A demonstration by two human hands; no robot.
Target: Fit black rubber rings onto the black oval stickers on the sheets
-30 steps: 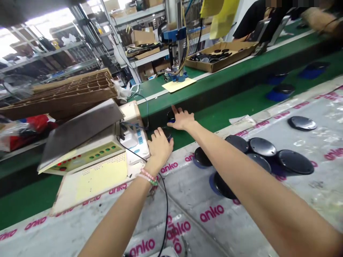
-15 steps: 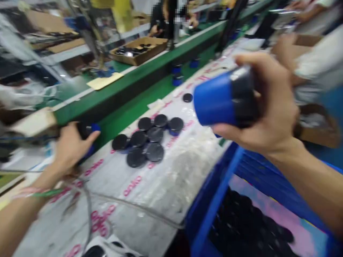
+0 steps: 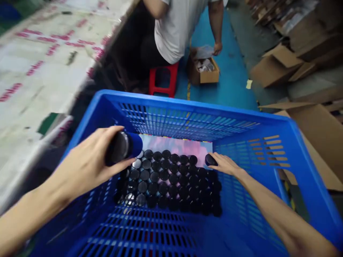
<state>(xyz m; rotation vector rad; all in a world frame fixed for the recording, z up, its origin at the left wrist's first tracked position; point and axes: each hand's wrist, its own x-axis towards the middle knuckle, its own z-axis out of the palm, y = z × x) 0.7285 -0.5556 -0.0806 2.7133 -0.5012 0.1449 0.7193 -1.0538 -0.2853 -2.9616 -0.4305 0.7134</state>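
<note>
My left hand (image 3: pixel 93 157) is wrapped round a blue cup-shaped container with a black lid (image 3: pixel 120 147), held tilted over the left side of a large blue plastic crate (image 3: pixel 187 103). Deep inside the crate my right hand (image 3: pixel 223 164) grips another black-topped container (image 3: pixel 211 159), close to the end of the back row. Many black-lidded containers (image 3: pixel 164 175) stand in packed rows on the crate's floor. Beyond the rows a strip of pink and light blue sheet (image 3: pixel 171 144) shows at the far wall.
Left of the crate runs a worktable (image 3: pixel 48 67) covered with printed white sheeting. A person in a white shirt (image 3: pixel 177 28) sits on a red stool (image 3: pixel 163 82) beyond the crate, beside a small carton (image 3: pixel 209 71). Open cardboard boxes (image 3: pixel 278 66) lie on the right.
The view has swung right from the worktable to the crate. My right hand has gone down into the crate with its container. My left hand has come over the crate holding one.
</note>
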